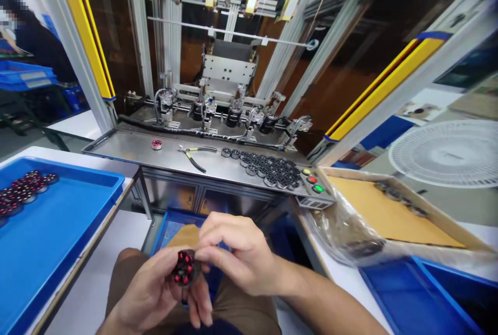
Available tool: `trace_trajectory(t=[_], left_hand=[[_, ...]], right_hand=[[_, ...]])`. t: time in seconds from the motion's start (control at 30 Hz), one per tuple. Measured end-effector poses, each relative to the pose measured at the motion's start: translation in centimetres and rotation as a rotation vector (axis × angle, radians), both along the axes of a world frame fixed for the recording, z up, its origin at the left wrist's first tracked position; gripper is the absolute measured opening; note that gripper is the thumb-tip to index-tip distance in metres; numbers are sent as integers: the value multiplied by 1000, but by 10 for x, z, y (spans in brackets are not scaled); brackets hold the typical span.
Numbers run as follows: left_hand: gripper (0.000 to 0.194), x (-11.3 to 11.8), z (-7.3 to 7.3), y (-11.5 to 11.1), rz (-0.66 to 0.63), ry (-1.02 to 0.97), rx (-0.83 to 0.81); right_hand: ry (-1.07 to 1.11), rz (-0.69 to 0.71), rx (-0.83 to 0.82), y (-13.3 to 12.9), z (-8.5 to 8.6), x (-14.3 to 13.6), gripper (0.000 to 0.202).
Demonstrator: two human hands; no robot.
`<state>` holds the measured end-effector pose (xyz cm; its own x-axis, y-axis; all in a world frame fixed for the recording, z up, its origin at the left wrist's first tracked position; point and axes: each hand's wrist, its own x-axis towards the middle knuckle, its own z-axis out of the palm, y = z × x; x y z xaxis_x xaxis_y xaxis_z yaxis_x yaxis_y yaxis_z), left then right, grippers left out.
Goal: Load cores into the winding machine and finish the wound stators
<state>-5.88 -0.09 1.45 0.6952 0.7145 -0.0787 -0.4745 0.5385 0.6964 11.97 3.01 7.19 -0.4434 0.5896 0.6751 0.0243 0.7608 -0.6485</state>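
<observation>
My left hand [150,285] holds a small round motor stator [184,268], dark with red windings, tilted toward me above my lap. Its thumb and fingers close around the rim. At the stator's right edge, the thumb and index finger of my right hand [243,252] are pinched together. Whatever sits between those fingertips is too small to make out. On the metal bench ahead lie a pair of cutting pliers [192,157] with black and yellow handles and a single red-wound stator [156,144]. A cluster of dark stator cores [272,168] covers the bench's right part.
Behind the bench edge [128,151] stands a winding machine [233,112]. A blue tray [70,221] with red-wound stators is at left. Push buttons [312,180], a cardboard box [392,215], a blue bin [404,293] and a white fan [447,153] are at right. Another person [37,39] is far left.
</observation>
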Motion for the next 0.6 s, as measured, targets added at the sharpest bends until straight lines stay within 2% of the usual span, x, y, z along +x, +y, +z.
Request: trace_trajectory(t=[0.1, 0.23, 0.3, 0.37, 0.43, 0.53, 0.6], left_hand=[[36, 2, 5, -5, 324, 132, 64], [43, 9, 7, -10, 730, 229, 192], [45, 12, 6, -12, 852, 229, 255], [49, 12, 4, -11, 864, 247, 256], [52, 10, 2, -10, 784, 280, 241], [42, 5, -2, -7, 622, 273, 275], [33, 2, -5, -5, 575, 245, 302]], right_hand=[[-20, -92, -55, -3, -1, 1, 22], [16, -154, -134, -4, -4, 0, 23], [51, -146, -147, -4, -6, 0, 22], [74, -126, -117, -3, -7, 0, 20], [79, -100, -67, -2, -9, 2, 17], [72, -75, -23, 0, -10, 4, 15], [78, -83, -10, -1, -10, 5, 15]])
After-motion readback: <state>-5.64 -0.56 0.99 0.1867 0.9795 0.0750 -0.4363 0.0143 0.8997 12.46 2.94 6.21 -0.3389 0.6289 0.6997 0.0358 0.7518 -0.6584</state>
